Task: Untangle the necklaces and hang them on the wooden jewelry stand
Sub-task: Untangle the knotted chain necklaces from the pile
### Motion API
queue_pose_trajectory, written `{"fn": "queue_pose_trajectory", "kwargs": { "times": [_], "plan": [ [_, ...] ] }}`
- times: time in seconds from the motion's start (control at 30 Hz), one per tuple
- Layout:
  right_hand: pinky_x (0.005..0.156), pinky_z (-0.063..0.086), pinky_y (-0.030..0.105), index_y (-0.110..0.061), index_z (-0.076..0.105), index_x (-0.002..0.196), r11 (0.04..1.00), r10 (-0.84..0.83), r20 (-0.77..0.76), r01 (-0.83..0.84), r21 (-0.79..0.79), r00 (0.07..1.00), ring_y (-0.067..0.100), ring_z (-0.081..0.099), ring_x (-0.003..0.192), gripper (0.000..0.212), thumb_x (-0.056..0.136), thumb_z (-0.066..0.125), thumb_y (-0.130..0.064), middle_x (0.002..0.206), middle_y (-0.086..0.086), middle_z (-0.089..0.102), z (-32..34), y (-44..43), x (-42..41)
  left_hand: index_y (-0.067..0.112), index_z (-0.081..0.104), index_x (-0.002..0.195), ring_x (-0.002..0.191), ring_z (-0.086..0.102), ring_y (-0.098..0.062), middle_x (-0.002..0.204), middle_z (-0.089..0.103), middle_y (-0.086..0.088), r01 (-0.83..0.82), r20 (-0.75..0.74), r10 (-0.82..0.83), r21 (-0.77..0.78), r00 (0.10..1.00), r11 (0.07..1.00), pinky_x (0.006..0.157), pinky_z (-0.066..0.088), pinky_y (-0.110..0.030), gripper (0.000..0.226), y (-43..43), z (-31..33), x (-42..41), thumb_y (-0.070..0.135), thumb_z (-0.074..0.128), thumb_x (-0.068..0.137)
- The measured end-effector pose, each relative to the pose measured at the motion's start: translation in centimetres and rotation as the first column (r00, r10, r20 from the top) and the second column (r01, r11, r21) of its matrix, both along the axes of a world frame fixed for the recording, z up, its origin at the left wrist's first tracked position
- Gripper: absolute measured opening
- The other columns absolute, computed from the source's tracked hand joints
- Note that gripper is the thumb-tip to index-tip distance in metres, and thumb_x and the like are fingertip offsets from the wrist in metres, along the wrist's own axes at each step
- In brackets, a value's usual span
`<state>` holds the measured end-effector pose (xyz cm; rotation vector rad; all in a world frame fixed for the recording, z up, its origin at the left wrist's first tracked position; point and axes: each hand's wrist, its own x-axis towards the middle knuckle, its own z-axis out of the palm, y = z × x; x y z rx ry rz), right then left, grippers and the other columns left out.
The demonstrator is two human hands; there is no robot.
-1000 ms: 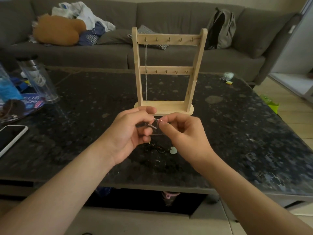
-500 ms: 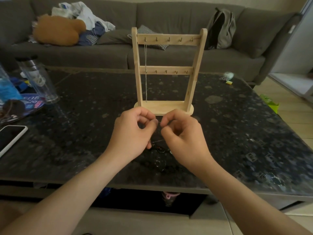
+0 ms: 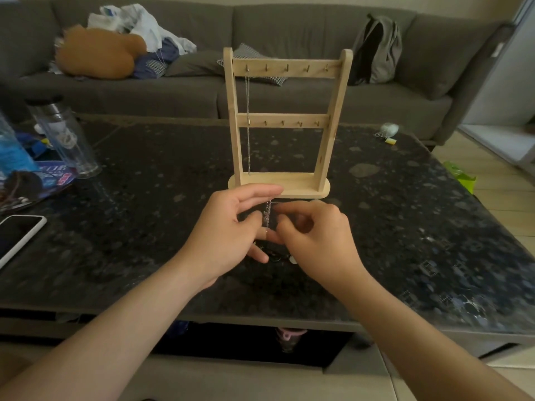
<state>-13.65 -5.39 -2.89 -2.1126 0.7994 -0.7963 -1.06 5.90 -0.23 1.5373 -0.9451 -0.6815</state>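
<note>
Working over a dark speckled stone bench [image 3: 144, 256], wide and glossy. Dead ahead on it, standing upright beyond both hands: a pale wooden jewelry stand [image 3: 289, 185] with two rows of small hooks. Already up there, one thin silver necklace [image 3: 248, 134], hanging straight down from the leftmost top hook to the base.

Closer in, left hand [image 3: 225, 235] and right hand [image 3: 315, 238], almost knuckle to knuckle, just in front of the stand's base. Right fingers [image 3: 289, 208] curled tight, tips pinching a short twisted silvery chain [image 3: 267, 214]. Left ones spread, forefinger held straight across the top of that chain; gripping it or merely propping it, cannot tell.

Strung vertically, that chain: top end tucked beneath the left forefinger, lower end dropping toward a dark tangle of necklaces [image 3: 275, 256] lying on the bench under the hands, with a pale round pendant at its right edge. Equally near for both hands, then.

Probably calls for a sideways pull, left and right apart, across the vertical strand to open the twist. Free hooks up and beyond, for later.
</note>
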Motion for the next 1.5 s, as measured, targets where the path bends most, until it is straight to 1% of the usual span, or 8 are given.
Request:
{"fn": "queue_pose_trajectory", "kwargs": {
  "times": [0.13,0.23,0.33,0.5,0.73,0.97,1.2,1.5],
  "plan": [
    [0.079,0.066,0.047,-0.035,0.080,0.119,0.949,0.150,0.121,-0.177,0.261,0.981,0.030,0.072,0.075,0.027,0.107,0.058,-0.025,0.074,0.005,0.074,-0.1,0.1,0.3,0.026,0.068,0.142,0.085,0.083,-0.024,0.143,0.069,0.013,0.004,0.022,-0.003,-0.018,1.000,1.000,0.055,0.065,-0.032,0.050,-0.1,-0.3,0.1,-0.008,0.051,0.108],
    [0.070,0.060,0.030,-0.029,0.081,0.116,0.933,0.179,0.129,-0.210,0.291,0.975,0.014,0.072,0.072,0.024,0.110,0.059,-0.027,0.079,-0.007,0.079,0.3,0.3,0.1,0.027,0.067,0.143,0.086,0.083,-0.024,0.140,0.070,0.015,0.019,0.050,-0.019,-0.009,0.999,1.000,0.062,0.068,-0.037,0.050,-0.1,-0.2,0.2,-0.005,0.051,0.109],
    [0.075,0.065,0.043,-0.029,0.084,0.106,0.952,0.102,0.127,-0.134,0.275,0.987,0.022,0.075,0.076,0.016,0.105,0.068,-0.032,0.080,-0.003,0.080,0.1,0.0,0.1,0.028,0.068,0.143,0.084,0.083,-0.023,0.139,0.071,0.016,0.033,0.114,-0.033,0.000,0.993,0.999,0.066,0.068,-0.041,0.050,-0.1,-0.3,0.1,-0.005,0.052,0.109],
    [0.072,0.064,0.047,-0.022,0.080,0.092,0.941,0.076,0.099,-0.104,0.323,0.992,0.026,0.072,0.072,0.019,0.105,0.068,-0.028,0.079,0.008,0.076,-0.2,-0.2,0.2,0.029,0.068,0.142,0.081,0.083,-0.019,0.140,0.069,0.019,0.015,0.229,-0.016,0.008,0.973,1.000,0.066,0.069,-0.042,0.050,-0.2,-0.6,0.2,-0.005,0.058,0.106],
    [0.058,0.053,0.022,-0.026,0.075,0.091,0.973,0.066,0.053,-0.076,0.219,0.996,0.004,0.060,0.058,0.019,0.107,0.065,-0.027,0.068,-0.004,0.070,-0.4,-0.4,0.1,0.026,0.073,0.134,0.101,0.078,-0.003,0.125,0.077,0.016,-0.084,0.284,0.097,-0.056,0.954,0.995,0.085,0.067,-0.032,0.040,-0.6,-1.4,0.7,0.003,0.070,0.101],
    [0.059,0.046,0.010,-0.027,0.070,0.088,0.989,0.057,0.040,-0.061,0.135,0.998,-0.004,0.063,0.069,0.018,0.106,0.066,-0.026,0.079,-0.009,0.069,0.1,-0.2,0.1,0.019,0.079,0.114,0.099,0.079,-0.007,0.103,0.082,0.006,-0.152,0.118,0.165,-0.110,0.979,0.982,0.091,0.064,-0.025,0.033,-0.8,-1.8,0.8,-0.004,0.081,0.090],
    [0.073,0.046,0.022,-0.028,0.067,0.088,0.989,0.093,0.035,-0.097,0.109,0.995,0.009,0.063,0.083,0.021,0.108,0.061,-0.026,0.093,-0.007,0.067,0.2,-0.2,0.0,0.016,0.079,0.103,0.091,0.079,-0.013,0.095,0.081,0.000,-0.228,0.022,0.235,-0.164,0.972,0.960,0.083,0.063,-0.022,0.027,-1.2,-1.3,0.7,-0.005,0.084,0.086],
    [0.079,0.045,0.012,-0.033,0.068,0.093,0.994,0.055,0.033,-0.058,0.089,0.998,0.003,0.061,0.091,0.017,0.108,0.061,-0.027,0.109,-0.011,0.057,-0.1,-0.7,0.0,0.024,0.081,0.102,0.080,0.075,0.002,0.086,0.078,0.014,-0.273,0.470,0.287,-0.100,0.835,0.957,0.075,0.061,-0.014,0.017,-1.0,-1.7,1.3,0.021,0.090,0.087]
  ]
}}
